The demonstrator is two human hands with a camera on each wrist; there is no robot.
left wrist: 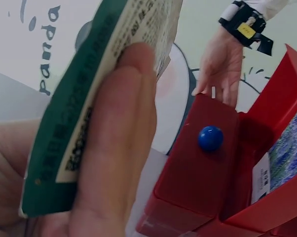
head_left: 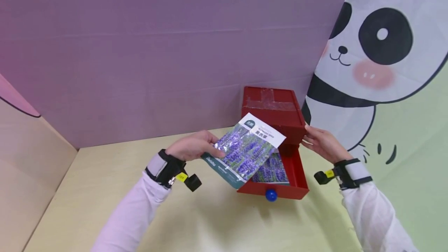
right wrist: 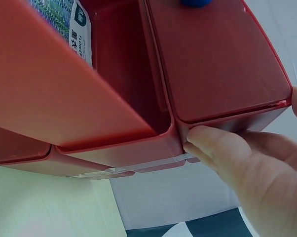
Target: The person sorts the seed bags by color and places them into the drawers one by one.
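Observation:
My left hand (head_left: 196,146) pinches a flower seed packet (head_left: 250,149) with purple blooms, a white top and a dark green bottom band. The packet is tilted in front of a red drawer box (head_left: 294,133). Below it, the box's lower drawer (head_left: 299,170) is pulled out, with a blue knob (head_left: 271,195) on its front. Inside lies another purple-flowered packet (head_left: 273,169), partly covered in the head view by the held one. Fingers of my right hand (head_left: 323,143) touch the right side of the box, as the right wrist view (right wrist: 247,158) also shows.
Another blue knob (left wrist: 210,138) is on the closed upper drawer. Clear tape (head_left: 269,104) crosses the box top. Behind the box stands a purple wall (head_left: 157,57); a panda-printed sheet (head_left: 413,88) rises at the right. The pale tabletop (head_left: 105,174) extends leftward.

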